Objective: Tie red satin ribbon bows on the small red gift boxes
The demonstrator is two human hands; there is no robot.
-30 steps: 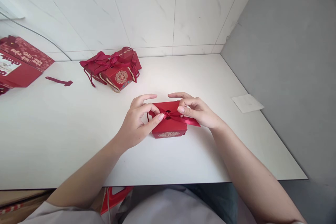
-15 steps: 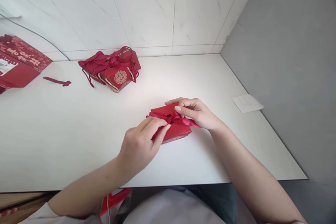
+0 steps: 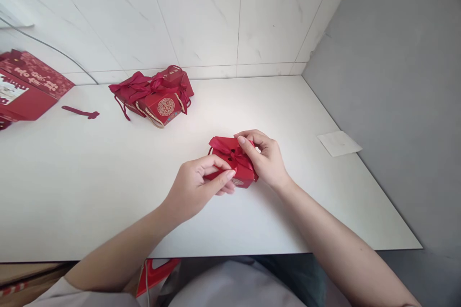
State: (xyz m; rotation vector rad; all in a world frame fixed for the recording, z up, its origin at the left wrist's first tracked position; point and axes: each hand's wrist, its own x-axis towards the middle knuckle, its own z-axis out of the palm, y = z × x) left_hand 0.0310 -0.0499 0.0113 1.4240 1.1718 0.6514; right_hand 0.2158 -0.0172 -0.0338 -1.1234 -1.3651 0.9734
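Observation:
A small red gift box (image 3: 247, 183) with a gold round emblem on its front sits on the white table in front of me. Across its top runs a dark red satin ribbon (image 3: 220, 145) tied in a bow. My left hand (image 3: 200, 187) pinches a ribbon end between thumb and forefinger at the front of the box. On the far right side, my right hand (image 3: 266, 158) grips the box, thumb on top and fingers bent behind it. The fingers hide part of the bow and the right end of the box.
Several finished-looking red boxes with ribbons and cord handles (image 3: 158, 98) are clustered near the tiled wall. A larger red box (image 3: 39, 93) stands at the far left, beside a flat dark red strip (image 3: 81, 112). White paper (image 3: 339, 143) lies by the grey wall at right.
The box has turned, so its emblem front now shows. My left hand has shifted to the front with the ribbon end, and my right hand has moved slightly left.

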